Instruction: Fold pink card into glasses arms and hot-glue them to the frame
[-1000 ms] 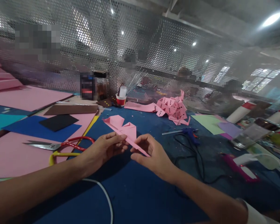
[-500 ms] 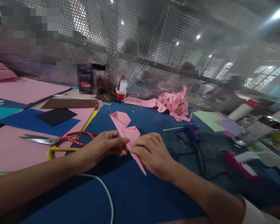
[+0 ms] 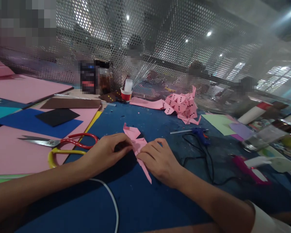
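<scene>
A folded piece of pink paper (image 3: 138,144) lies slantwise between my hands, just above or on the blue tabletop, its narrow pointed end toward me. My left hand (image 3: 113,149) pinches its left edge between thumb and fingers. From the other side, my right hand (image 3: 160,160) grips the paper near its middle, fingers bent over it; part of the fold is hidden there. Scissors (image 3: 55,142) with red and yellow handles rest on pink sheets, close to my left forearm.
Beyond my hands sits a heap of dotted pink paper pieces (image 3: 183,105). A blue glue gun (image 3: 201,136) with a black cord is at right, near a magenta-and-white tool (image 3: 253,170). A white cable (image 3: 110,194) crosses the front. A paper cup (image 3: 126,94) stands by the mesh screen.
My left hand has shifted its hold, and its fingers now curl over the paper's edge. The paper's upper flaps have tilted and sit lower. My right hand has barely moved.
</scene>
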